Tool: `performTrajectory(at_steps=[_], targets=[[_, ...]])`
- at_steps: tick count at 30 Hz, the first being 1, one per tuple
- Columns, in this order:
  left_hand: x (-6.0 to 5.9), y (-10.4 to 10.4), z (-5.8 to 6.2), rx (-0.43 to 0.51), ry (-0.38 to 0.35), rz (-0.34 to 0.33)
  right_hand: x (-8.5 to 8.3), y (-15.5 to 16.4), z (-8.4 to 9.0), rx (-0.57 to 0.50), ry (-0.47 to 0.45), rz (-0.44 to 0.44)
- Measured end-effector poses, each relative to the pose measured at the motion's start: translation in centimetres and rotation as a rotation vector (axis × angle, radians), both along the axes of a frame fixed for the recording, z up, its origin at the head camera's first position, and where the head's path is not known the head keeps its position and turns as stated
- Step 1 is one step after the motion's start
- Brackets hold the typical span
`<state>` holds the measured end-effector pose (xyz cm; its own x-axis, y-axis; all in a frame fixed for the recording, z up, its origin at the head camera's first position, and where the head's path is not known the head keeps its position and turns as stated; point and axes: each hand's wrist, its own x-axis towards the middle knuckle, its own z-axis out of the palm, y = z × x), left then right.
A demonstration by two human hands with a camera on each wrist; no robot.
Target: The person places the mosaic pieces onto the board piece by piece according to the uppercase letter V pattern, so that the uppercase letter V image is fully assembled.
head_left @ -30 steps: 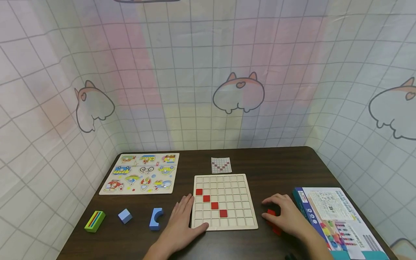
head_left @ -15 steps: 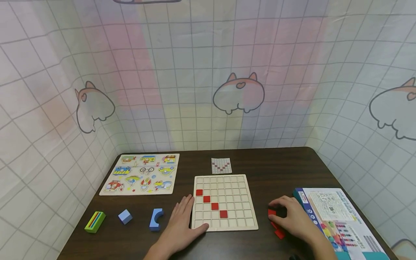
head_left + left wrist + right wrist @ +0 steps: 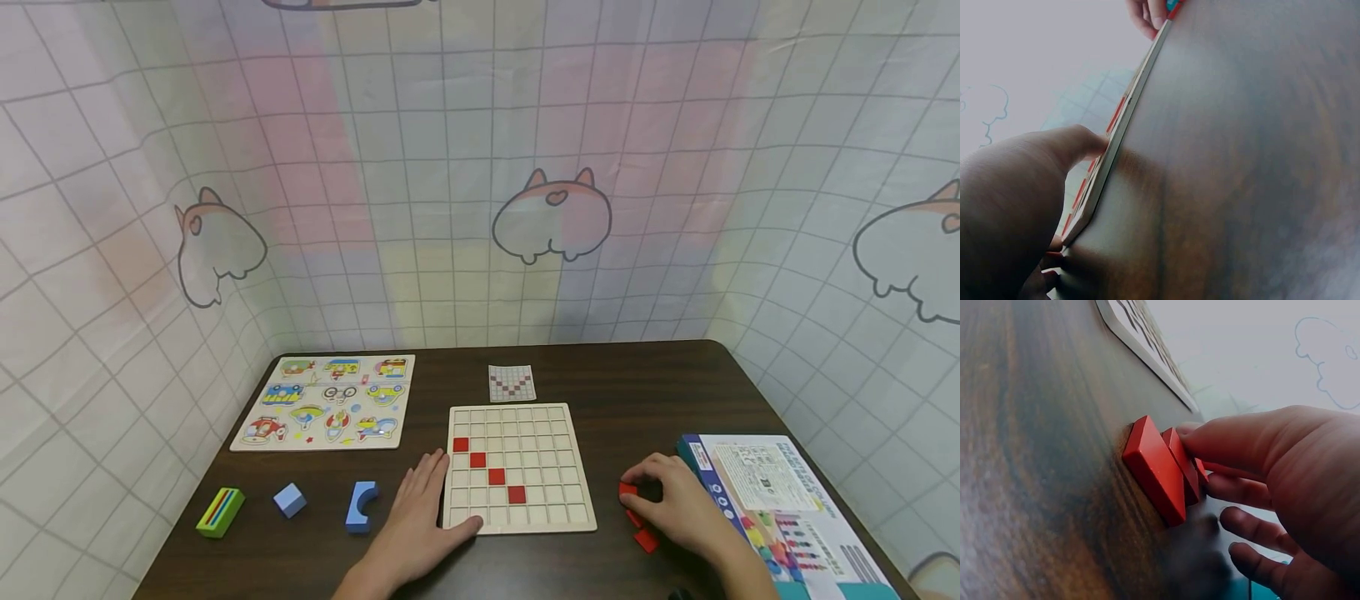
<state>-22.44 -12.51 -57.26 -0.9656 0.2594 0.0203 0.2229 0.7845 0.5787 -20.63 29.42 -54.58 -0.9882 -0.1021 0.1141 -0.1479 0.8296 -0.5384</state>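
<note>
A person's left hand [image 3: 420, 517] rests, grip slack, against a board [image 3: 555, 467] holding four red squares [image 3: 497, 477] on a counter [image 3: 615, 383] in the head view; the right hand's [image 3: 678, 508] grip pinches a red tile [image 3: 629, 488] to the board's right. Left wrist view: thumb [image 3: 1079, 145] at the board's edge. Right wrist view: two more red tiles [image 3: 1154, 470] lie just beside.

Low over the tabletop [image 3: 615, 392], the left hand [image 3: 417, 525] points extended fingers toward the far edge, thumb spread toward the right edge. The right hand [image 3: 678, 504], nearer that right edge, pinches between bent thumb and forefinger.
</note>
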Motion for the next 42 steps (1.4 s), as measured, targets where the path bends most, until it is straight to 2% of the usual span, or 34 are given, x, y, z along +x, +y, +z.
performTrajectory(at_steps=[10, 25, 35, 42], targets=[[0.0, 0.0, -0.1, -0.011, -0.004, 0.002, -0.3, -0.3, 0.7, -0.013, 0.017, -0.013], [-0.1, 0.0, -0.1, -0.018, -0.005, 0.002, -1.0, -2.6, 1.8, 0.013, 0.13, 0.058], [-0.1, -0.1, -0.1, -0.018, -0.007, 0.002, -1.9, -4.9, 1.9, -0.01, 0.071, 0.106], [-0.2, 0.0, -0.1, -0.019, -0.012, 0.004, -2.4, -6.4, 1.8, -0.014, 0.073, 0.14]])
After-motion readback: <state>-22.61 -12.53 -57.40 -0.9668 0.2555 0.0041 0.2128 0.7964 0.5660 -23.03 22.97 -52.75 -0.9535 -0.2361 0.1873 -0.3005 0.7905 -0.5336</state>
